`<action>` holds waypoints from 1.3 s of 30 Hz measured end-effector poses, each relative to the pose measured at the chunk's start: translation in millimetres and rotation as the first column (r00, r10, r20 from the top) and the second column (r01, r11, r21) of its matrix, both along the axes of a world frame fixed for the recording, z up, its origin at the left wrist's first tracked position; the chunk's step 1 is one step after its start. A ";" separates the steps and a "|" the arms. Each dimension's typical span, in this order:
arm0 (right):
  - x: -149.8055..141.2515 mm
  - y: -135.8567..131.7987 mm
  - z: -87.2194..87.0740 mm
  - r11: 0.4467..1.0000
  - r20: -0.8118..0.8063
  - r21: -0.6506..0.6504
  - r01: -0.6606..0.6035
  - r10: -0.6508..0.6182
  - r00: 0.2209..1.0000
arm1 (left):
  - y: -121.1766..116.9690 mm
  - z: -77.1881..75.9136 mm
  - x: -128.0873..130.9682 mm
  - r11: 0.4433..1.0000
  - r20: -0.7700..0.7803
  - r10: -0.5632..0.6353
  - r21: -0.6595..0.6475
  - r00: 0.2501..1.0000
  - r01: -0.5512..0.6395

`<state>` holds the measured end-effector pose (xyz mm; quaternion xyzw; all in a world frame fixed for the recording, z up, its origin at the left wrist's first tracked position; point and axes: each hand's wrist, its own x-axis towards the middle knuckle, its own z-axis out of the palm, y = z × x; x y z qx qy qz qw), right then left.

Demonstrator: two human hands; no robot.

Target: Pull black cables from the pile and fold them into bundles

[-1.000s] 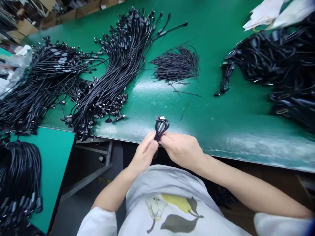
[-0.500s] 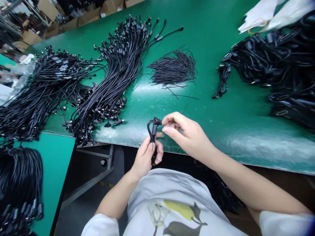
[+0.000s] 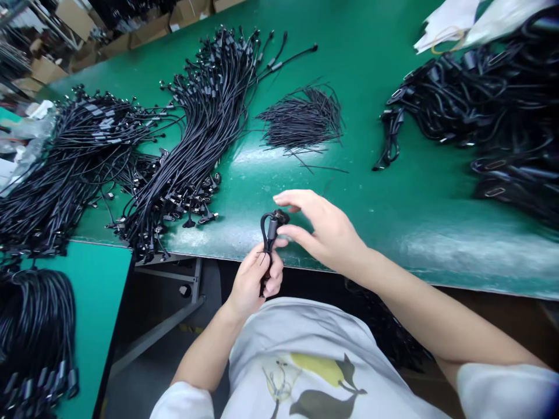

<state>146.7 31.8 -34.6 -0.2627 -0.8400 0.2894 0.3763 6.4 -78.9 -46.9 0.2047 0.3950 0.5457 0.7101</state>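
A folded black cable (image 3: pixel 271 228) stands up out of my left hand (image 3: pixel 254 278), which is closed around its lower part. Its looped top shows a grey sleeve and a dark connector. A thin tie appears to go round the cable just above my thumb. Beside the connector, my right hand (image 3: pixel 321 230) has thumb and fingers spread apart, with nothing visible between them. The thumb is close to the grey sleeve; whether it touches I cannot tell. Beyond the hands lies a pile of thin black ties (image 3: pixel 301 121).
Loose black cables lie in a middle bundle (image 3: pixel 209 116) and a left bundle (image 3: pixel 94 139) on the green table (image 3: pixel 362 35). Folded cables are heaped in a right pile (image 3: pixel 471 99), with one small folded cable (image 3: pixel 388 139) beside it. More cables (image 3: pixel 37 326) rest on a lower left table.
My right hand has moved slightly left towards the cable's top, and its thumb and fingers have spread wider. The left hand keeps hold of the cable. The view has shifted slightly.
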 end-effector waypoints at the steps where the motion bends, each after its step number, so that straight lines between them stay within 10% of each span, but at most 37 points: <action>1: 1.1 1.2 2.2 0.998 -0.021 -0.057 -0.003 0.002 1.000 | -0.6 -1.1 -0.3 1.000 -0.014 -0.013 0.011 1.000 0.013; 12: -4.3 -14.0 -2.6 0.997 -0.094 -0.059 -0.051 0.046 0.995 | 5.1 -8.2 -2.2 0.982 -0.592 0.150 0.179 0.792 -0.052; 17: -0.1 -16.5 0.6 0.958 -0.169 -0.273 -0.087 0.041 0.985 | 10.9 -5.3 -4.8 0.996 -0.318 0.089 0.045 0.944 -0.078; 21: 4.7 -12.5 1.7 0.954 -0.210 -0.172 -0.247 0.209 0.955 | 12.5 -1.4 -13.8 0.995 -0.164 -0.099 -0.040 0.981 0.094; 29: 7.0 -12.8 9.9 0.891 -0.218 -0.168 -0.422 0.384 0.897 | 13.9 -1.2 -6.2 0.991 -0.237 -0.120 -0.083 0.964 0.103; 39: 7.7 -9.3 3.2 0.970 -0.157 -0.191 -0.149 0.120 0.980 | 10.3 2.6 -1.8 0.998 -0.064 -0.027 -0.063 0.998 0.022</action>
